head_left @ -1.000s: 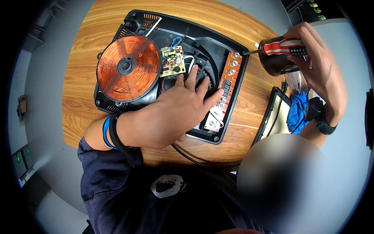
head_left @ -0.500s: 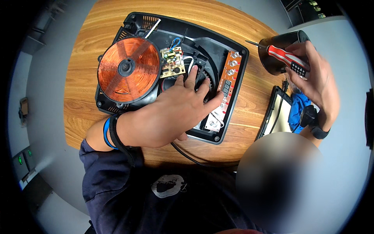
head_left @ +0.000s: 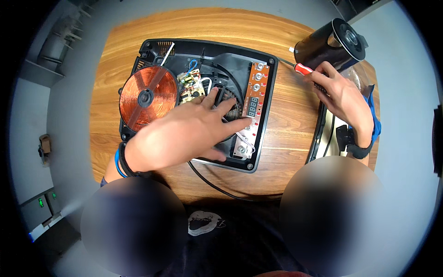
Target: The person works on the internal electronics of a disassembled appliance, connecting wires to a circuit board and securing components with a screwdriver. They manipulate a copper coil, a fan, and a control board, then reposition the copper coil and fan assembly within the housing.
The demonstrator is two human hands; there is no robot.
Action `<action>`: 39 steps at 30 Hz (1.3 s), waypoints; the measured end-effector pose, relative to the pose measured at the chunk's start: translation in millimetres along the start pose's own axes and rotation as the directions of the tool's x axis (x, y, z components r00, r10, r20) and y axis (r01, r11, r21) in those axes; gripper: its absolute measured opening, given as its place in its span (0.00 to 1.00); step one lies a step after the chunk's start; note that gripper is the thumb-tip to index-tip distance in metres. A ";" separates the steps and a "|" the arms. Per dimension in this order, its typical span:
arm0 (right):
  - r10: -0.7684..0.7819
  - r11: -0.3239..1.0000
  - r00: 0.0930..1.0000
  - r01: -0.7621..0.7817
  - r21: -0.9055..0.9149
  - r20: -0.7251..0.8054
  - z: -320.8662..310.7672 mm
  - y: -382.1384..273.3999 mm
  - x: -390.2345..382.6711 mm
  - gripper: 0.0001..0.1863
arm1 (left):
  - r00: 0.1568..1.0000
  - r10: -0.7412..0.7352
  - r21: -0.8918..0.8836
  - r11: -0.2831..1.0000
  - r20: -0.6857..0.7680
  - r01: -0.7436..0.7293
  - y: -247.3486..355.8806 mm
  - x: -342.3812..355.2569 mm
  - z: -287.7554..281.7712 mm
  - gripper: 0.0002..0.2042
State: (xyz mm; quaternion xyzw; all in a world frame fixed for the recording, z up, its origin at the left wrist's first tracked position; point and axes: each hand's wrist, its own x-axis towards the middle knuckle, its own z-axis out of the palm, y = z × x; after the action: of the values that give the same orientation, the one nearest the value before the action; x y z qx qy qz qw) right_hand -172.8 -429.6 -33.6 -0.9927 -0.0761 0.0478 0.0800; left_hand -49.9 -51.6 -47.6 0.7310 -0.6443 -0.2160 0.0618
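Note:
My left hand (head_left: 187, 131) lies spread over an opened induction cooker (head_left: 266, 115), fingers apart, holding nothing. Its fingertips reach across the round fan (head_left: 232, 104) to the edge of the orange control board (head_left: 257, 94), which carries a digit display. Left of the hand is a copper coil (head_left: 159, 94), partly covered by my forearm, and a small circuit board (head_left: 190, 82) with components sits beside it. In my right hand (head_left: 344, 94) is a screwdriver with a red and white handle (head_left: 303, 69). Its thin shaft points left, near the cooker's far right corner.
A dark cylindrical container (head_left: 316, 48) stands behind my right hand. Under my right wrist are a black-edged panel (head_left: 316, 143) and a blue cloth (head_left: 376, 127). A black cable (head_left: 212, 183) curves along the near side of the wooden table (head_left: 293, 106).
The screwdriver has come left and closer to the cooker's corner, with my right hand turned more over its handle. My left hand stays spread over the cooker. The whole view has shifted.

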 end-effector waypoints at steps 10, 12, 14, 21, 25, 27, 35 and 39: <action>0.015 0.988 0.987 -0.039 0.148 0.161 34.1 23.0 -1.9 0.25 | 0.979 0.048 0.222 0.975 -0.196 -0.004 -18.3 63.5 -19.3 0.27; 0.017 0.987 0.982 -0.046 0.152 0.185 35.4 22.7 -3.1 0.26 | 0.975 0.071 0.316 0.949 -0.212 0.000 -23.8 74.9 -16.0 0.30; 0.000 0.986 0.987 -0.027 0.167 0.162 37.8 26.0 -5.7 0.26 | 0.983 0.035 0.291 0.956 -0.178 0.019 -26.1 84.5 -18.5 0.31; -0.013 0.976 0.987 -0.022 0.217 0.159 41.3 32.8 -10.9 0.26 | 0.978 -0.038 -0.054 0.998 -0.206 0.027 -31.8 113.5 -29.9 0.19; -0.002 0.974 0.985 -0.036 0.224 0.170 45.5 37.4 -10.6 0.26 | 0.960 -0.075 -0.052 0.997 -0.269 0.063 -37.6 122.3 -24.5 0.19; -0.030 0.968 0.988 -0.010 0.251 0.155 45.8 40.7 -11.1 0.26 | 0.961 -0.090 -0.059 0.995 -0.262 0.077 -37.7 124.5 -25.5 0.19; -0.028 0.967 0.987 -0.014 0.255 0.161 49.1 44.7 -11.5 0.26 | 0.958 -0.113 -0.044 0.994 -0.263 0.105 -34.3 129.4 -27.7 0.18; -0.020 0.967 0.987 -0.021 0.254 0.158 48.2 43.2 -11.5 0.26 | 0.963 -0.101 -0.038 0.995 -0.251 0.094 -39.4 128.8 -26.2 0.19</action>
State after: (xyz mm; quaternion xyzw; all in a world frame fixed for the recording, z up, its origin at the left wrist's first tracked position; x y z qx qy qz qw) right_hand -183.0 -466.3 -87.2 -0.9672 -0.0752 0.1364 0.2005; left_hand 6.3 -174.9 -69.1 0.7825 -0.5916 -0.1323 0.1419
